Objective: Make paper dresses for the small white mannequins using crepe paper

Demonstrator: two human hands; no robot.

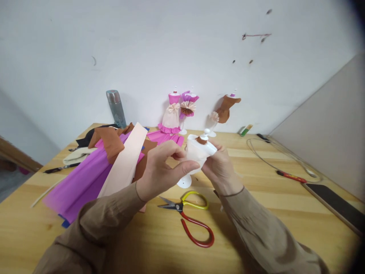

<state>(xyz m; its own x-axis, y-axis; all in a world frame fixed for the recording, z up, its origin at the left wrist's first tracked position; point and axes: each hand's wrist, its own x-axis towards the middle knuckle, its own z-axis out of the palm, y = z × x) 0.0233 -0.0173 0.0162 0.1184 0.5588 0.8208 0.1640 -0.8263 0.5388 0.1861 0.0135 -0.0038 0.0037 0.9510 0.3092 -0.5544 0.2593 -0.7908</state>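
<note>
Between my hands is a small white dress form (205,134) with a brown band at its neck, tilted a little. Pale cream paper or cloth (196,150) wraps its torso. My left hand (168,163) pinches the front of this wrap between thumb and fingers. From behind and to the right, my right hand (221,165) grips the form; its fingertips are mostly hidden. The form's round white base (184,181) shows below my left thumb. On the table under my hands lie open scissors (179,206) with one yellow and one red handle.
Purple, brown and cream sheets (122,160) pile up at the left, before a grey flask (116,108). Dressed miniature forms (173,110) stand along the wall, one in brown (227,108). At right are a cable (262,160), a red-handled tool (291,176) and a phone (336,203).
</note>
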